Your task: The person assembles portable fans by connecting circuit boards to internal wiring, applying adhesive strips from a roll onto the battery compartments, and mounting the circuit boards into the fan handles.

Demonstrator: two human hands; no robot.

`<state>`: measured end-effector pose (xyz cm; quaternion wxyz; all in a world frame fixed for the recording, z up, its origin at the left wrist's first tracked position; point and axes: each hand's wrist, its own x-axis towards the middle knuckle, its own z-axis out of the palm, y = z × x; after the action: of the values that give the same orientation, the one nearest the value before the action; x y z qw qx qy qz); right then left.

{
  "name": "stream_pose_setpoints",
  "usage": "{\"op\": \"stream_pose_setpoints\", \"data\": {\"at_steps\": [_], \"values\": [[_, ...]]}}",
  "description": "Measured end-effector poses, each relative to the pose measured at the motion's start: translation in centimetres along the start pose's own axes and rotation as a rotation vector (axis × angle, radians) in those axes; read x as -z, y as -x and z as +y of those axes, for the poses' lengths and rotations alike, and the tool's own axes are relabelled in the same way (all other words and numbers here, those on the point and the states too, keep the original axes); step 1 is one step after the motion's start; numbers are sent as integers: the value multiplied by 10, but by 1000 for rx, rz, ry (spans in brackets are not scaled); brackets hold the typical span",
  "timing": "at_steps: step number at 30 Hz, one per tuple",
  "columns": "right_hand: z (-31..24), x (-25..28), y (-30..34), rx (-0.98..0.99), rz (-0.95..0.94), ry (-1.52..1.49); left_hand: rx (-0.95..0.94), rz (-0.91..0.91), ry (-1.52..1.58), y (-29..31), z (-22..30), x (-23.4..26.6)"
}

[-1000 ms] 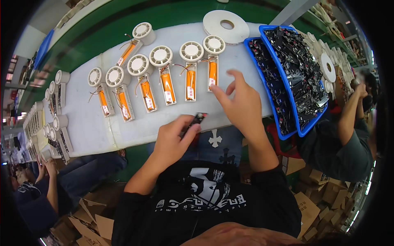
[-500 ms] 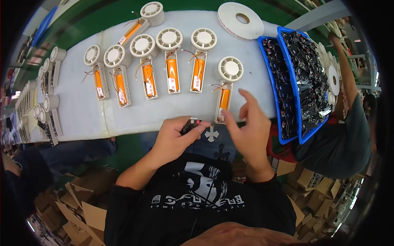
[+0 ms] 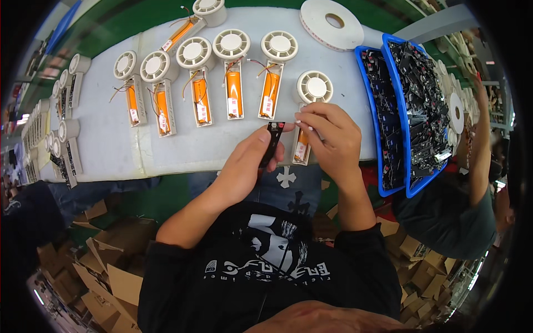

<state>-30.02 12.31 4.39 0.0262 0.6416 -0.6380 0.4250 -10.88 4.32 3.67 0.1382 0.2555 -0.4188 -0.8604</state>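
Note:
In my left hand (image 3: 242, 166) is a slim black circuit board (image 3: 271, 145), held upright between thumb and fingers near the table's front edge. My right hand (image 3: 337, 143) pinches a small white plug (image 3: 298, 121) close to the board's top end; whether the two touch I cannot tell. Just behind and under my right fingers lies an open white handheld fan (image 3: 315, 87), its round head away from me. An orange battery (image 3: 302, 145) with a white label sits in its handle. My fingers hide part of the handle and its wires.
Several similar open fans (image 3: 234, 83) with orange batteries line the table (image 3: 183, 155) to the left. A white tape roll (image 3: 331, 25) lies at the back. Blue trays (image 3: 409, 186) of black boards stand at right, beside another person's arm (image 3: 482, 139). Cardboard boxes (image 3: 119, 286) lie below.
My left hand has raised the circuit board and turned it upright. My right hand, open before, has moved left over the nearest fan and closed on a small white plug.

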Motion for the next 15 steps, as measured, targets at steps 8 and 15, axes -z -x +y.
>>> {"op": "stream_pose_setpoints", "data": {"at_steps": [8,15], "values": [[13,-2,4,-27,79,-154,-14,42,-14,-9,3,-7],[14,0,-4,61,-5,2,-122,32,-107,-19,-7,-5]]}}
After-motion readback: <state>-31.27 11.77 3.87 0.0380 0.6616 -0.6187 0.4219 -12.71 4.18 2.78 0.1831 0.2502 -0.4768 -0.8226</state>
